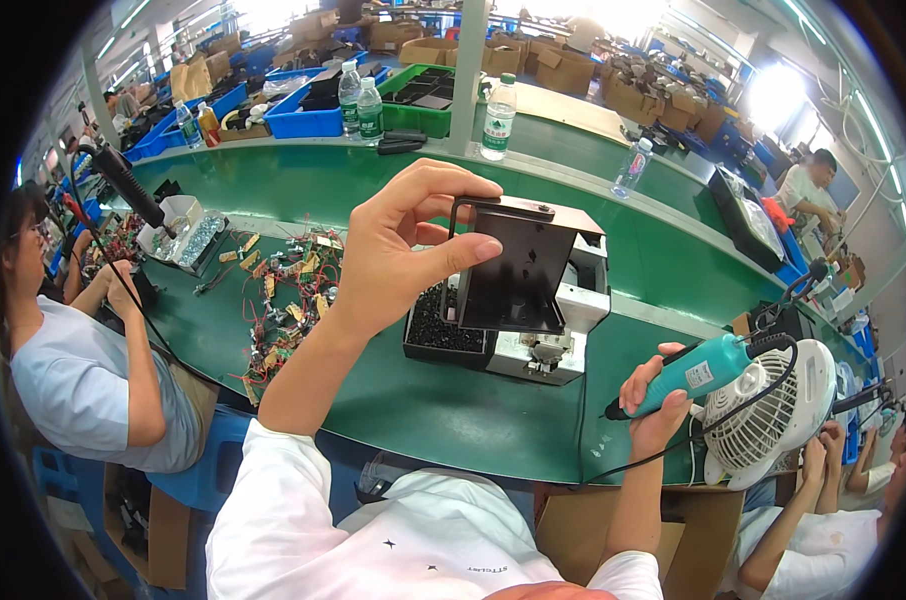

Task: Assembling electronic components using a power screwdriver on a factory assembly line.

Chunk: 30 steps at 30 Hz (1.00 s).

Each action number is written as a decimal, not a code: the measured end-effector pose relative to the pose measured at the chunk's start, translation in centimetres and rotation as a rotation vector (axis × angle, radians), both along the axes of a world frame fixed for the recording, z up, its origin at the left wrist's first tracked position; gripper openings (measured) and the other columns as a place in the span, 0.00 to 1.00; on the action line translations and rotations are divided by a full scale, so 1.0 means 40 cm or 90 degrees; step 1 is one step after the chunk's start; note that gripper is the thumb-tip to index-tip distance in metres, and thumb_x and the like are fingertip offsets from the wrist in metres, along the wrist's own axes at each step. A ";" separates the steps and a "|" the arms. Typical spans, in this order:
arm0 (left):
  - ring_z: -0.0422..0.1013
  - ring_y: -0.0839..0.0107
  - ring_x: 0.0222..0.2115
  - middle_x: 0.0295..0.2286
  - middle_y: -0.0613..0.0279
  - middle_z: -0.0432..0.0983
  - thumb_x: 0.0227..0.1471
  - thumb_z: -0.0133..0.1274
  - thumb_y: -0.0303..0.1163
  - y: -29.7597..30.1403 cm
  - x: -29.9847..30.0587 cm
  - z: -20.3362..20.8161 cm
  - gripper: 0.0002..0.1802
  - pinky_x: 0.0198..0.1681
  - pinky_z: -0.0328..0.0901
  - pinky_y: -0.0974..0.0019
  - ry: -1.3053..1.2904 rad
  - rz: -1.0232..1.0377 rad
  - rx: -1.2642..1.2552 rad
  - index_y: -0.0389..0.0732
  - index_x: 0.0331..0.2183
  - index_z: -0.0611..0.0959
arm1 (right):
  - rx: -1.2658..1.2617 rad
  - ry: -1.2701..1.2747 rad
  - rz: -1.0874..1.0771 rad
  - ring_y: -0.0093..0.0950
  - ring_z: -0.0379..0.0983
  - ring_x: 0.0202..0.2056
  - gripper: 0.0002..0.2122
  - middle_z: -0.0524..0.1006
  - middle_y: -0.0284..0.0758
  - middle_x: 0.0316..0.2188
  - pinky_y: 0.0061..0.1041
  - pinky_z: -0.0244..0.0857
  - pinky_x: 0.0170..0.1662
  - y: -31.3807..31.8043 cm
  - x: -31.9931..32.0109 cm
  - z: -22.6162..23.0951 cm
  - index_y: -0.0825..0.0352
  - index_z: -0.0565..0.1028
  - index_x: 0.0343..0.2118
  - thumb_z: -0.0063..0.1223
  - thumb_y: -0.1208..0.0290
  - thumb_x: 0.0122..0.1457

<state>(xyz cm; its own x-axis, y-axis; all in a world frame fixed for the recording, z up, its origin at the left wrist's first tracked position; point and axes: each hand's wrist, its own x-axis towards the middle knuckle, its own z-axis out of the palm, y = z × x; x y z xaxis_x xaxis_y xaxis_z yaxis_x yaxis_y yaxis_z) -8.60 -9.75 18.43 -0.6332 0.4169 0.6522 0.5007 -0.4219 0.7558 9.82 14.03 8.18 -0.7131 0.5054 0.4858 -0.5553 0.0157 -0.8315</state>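
My left hand (398, 245) is raised over the green bench, thumb and fingers pinching the edge of a black open box-shaped casing (518, 265). Its dark hollow inside faces me. Low at the right, my right hand (655, 415) is wrapped round a teal electric screwdriver (698, 378), whose dark tip points left and is apart from the casing. Behind and below the casing stands a white machine (538, 358) with a metal part at its front, partly hidden. Beside it, a black tray (441, 350) holds many small black pieces.
Loose circuit boards with red wires (288, 300) lie left on the bench. A white fan (758, 410) stands at the right, near the screwdriver's cord. Plastic bottles (498, 120) and a green crate (423, 118) line the far ledge. A co-worker (103, 370) sits at the left.
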 end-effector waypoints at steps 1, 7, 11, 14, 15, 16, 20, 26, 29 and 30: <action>0.70 0.80 0.31 0.36 0.68 0.74 0.36 0.64 0.21 0.000 0.001 0.000 0.20 0.29 0.63 0.82 0.001 0.003 -0.001 0.42 0.37 0.81 | -0.011 0.002 0.002 0.17 0.55 0.10 0.33 0.64 0.28 0.12 0.15 0.51 0.13 -0.001 0.001 0.000 0.67 0.62 0.44 0.51 0.39 0.50; 0.70 0.80 0.31 0.36 0.69 0.74 0.36 0.63 0.21 -0.001 -0.003 -0.005 0.20 0.29 0.62 0.82 0.001 0.006 -0.004 0.42 0.37 0.81 | -0.004 -0.001 -0.005 0.16 0.55 0.10 0.33 0.63 0.28 0.12 0.15 0.50 0.13 -0.005 0.001 0.001 0.68 0.62 0.45 0.50 0.39 0.51; 0.69 0.81 0.31 0.37 0.67 0.75 0.38 0.63 0.23 0.024 -0.058 -0.016 0.19 0.30 0.63 0.80 0.002 0.032 -0.028 0.42 0.37 0.81 | -0.015 -0.002 -0.009 0.17 0.55 0.10 0.33 0.64 0.28 0.12 0.16 0.51 0.13 0.003 -0.002 -0.006 0.68 0.62 0.44 0.51 0.40 0.50; 0.70 0.75 0.31 0.35 0.65 0.73 0.40 0.62 0.26 0.068 -0.204 -0.056 0.17 0.33 0.65 0.74 -0.003 0.226 -0.074 0.41 0.37 0.80 | -0.034 0.001 -0.002 0.18 0.57 0.10 0.32 0.65 0.29 0.12 0.17 0.53 0.13 0.002 0.000 -0.006 0.68 0.64 0.43 0.54 0.42 0.49; 0.70 0.73 0.31 0.35 0.64 0.72 0.41 0.61 0.26 0.092 -0.273 -0.086 0.16 0.34 0.65 0.72 0.043 0.285 -0.062 0.41 0.37 0.80 | -0.022 -0.002 -0.007 0.17 0.56 0.10 0.32 0.65 0.29 0.12 0.16 0.52 0.13 -0.002 0.000 -0.005 0.68 0.63 0.44 0.52 0.41 0.50; 0.70 0.73 0.31 0.35 0.64 0.72 0.41 0.61 0.26 0.108 -0.345 -0.116 0.16 0.34 0.65 0.72 0.042 0.288 -0.061 0.41 0.37 0.80 | -0.009 -0.004 -0.008 0.17 0.55 0.10 0.32 0.64 0.28 0.12 0.16 0.51 0.13 -0.006 -0.001 -0.002 0.68 0.63 0.44 0.51 0.40 0.51; 0.70 0.63 0.34 0.35 0.60 0.70 0.39 0.60 0.24 0.131 -0.550 -0.282 0.20 0.38 0.66 0.65 0.227 0.436 -0.228 0.42 0.39 0.77 | 0.019 -0.012 -0.017 0.15 0.54 0.10 0.33 0.63 0.27 0.12 0.15 0.50 0.14 -0.014 0.000 0.002 0.68 0.61 0.45 0.48 0.38 0.52; 0.69 0.58 0.38 0.38 0.57 0.69 0.37 0.59 0.24 0.101 -0.627 -0.365 0.23 0.40 0.66 0.62 0.442 0.368 -0.611 0.43 0.41 0.75 | 0.002 -0.010 -0.022 0.17 0.55 0.10 0.32 0.64 0.28 0.12 0.16 0.51 0.14 -0.002 0.012 -0.004 0.67 0.62 0.44 0.50 0.40 0.51; 0.68 0.57 0.39 0.39 0.57 0.69 0.37 0.58 0.24 0.081 -0.619 -0.356 0.23 0.40 0.66 0.62 0.372 0.209 -0.868 0.43 0.41 0.74 | -0.026 -0.002 -0.018 0.18 0.56 0.10 0.31 0.65 0.29 0.12 0.17 0.52 0.13 0.004 0.017 -0.013 0.67 0.63 0.44 0.52 0.42 0.50; 0.68 0.59 0.38 0.38 0.57 0.70 0.38 0.58 0.25 0.074 -0.616 -0.351 0.22 0.40 0.66 0.62 0.365 0.231 -0.829 0.43 0.41 0.75 | -0.020 -0.008 -0.016 0.19 0.57 0.11 0.31 0.66 0.30 0.13 0.18 0.53 0.14 0.006 0.017 -0.013 0.67 0.64 0.44 0.52 0.42 0.50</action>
